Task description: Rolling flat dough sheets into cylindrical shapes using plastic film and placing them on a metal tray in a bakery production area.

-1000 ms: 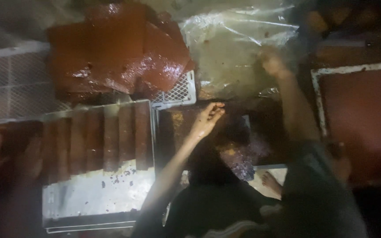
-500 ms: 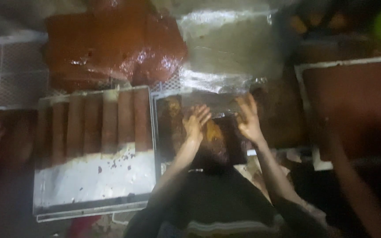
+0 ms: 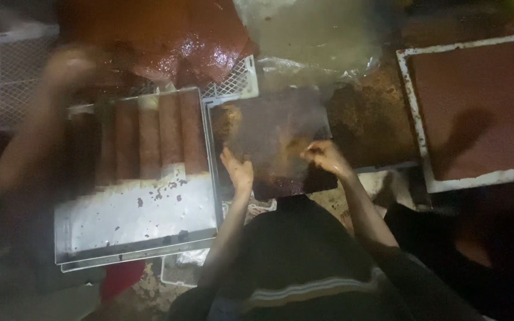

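- Your left hand (image 3: 237,169) rests fingers-down on the near-left edge of the dark brown sheet (image 3: 272,134); whether it pinches the sheet or only presses it, you cannot tell.
- Your right hand (image 3: 323,156) sits at the sheet's near-right edge, fingers curled together as if nipping it; blur hides the actual grip.
- The sheet lies flat in front of you, probably held at both near corners to keep it from slipping.
- Left of it, a metal tray (image 3: 132,223) carries brown rolls (image 3: 150,134) side by side along its far edge.
- A co-worker's blurred arm (image 3: 37,125) crosses the tray's left side.
- Far right: a white-framed tray (image 3: 423,154) of brown paste.
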